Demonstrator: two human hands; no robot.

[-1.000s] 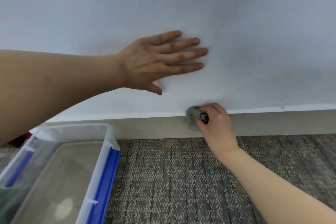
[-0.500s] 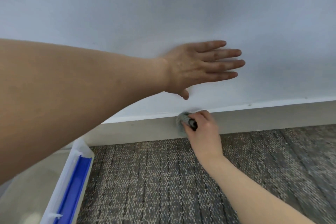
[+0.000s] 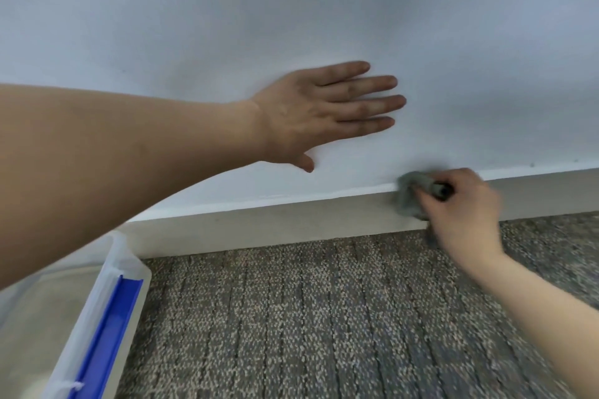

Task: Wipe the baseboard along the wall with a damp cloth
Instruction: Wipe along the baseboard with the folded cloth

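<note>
A beige baseboard (image 3: 275, 223) runs along the foot of the white wall (image 3: 291, 10), rising toward the right. My right hand (image 3: 463, 210) is shut on a bunched grey-green cloth (image 3: 409, 197) and presses it against the baseboard's upper edge at the right; the hand is motion-blurred. My left hand (image 3: 327, 113) lies flat on the wall above the baseboard, fingers spread and pointing right, holding nothing.
A clear plastic tub (image 3: 107, 295) with a blue handle strip stands on the floor at the lower left, partly behind my left forearm. Grey patterned carpet (image 3: 308, 317) covers the floor up to the baseboard.
My right hand has slid the cloth to the right along the baseboard. My left hand stays flat on the wall. The view has shifted right, so the tub sits further out of frame.
</note>
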